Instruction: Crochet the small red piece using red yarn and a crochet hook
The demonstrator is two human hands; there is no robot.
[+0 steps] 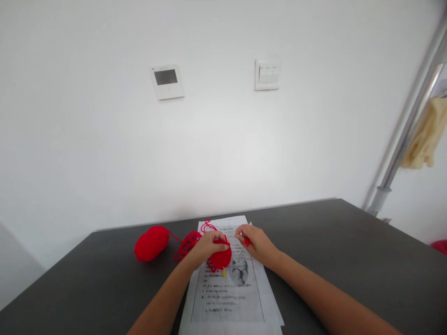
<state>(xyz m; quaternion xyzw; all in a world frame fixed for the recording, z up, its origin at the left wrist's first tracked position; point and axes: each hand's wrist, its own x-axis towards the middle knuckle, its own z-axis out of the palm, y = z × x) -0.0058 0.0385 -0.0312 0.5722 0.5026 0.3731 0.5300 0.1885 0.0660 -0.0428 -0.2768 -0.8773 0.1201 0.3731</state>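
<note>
Pinched in my left hand (pixel 210 245) is a round red crochet piece (pixel 222 259), held above the printed sheets. A small yellow stitch marker (pixel 224 271) hangs at its lower edge. To its right, my right hand (pixel 256 242) is closed on a crochet hook (pixel 246 242) with a red handle; its thin shaft points down and left, a little apart from the piece. Loose red yarn (pixel 188 245) lies in loops left of my left hand and runs back to a red yarn ball (pixel 151 243).
Several printed paper sheets (pixel 226 316) lie stacked on the dark table (pixel 115 284). Behind it rises a white wall with a thermostat panel (pixel 167 82) and a light switch (pixel 267 74). A metal pole (pixel 401 144) and pale yellow cloth (pixel 426 135) are at the right.
</note>
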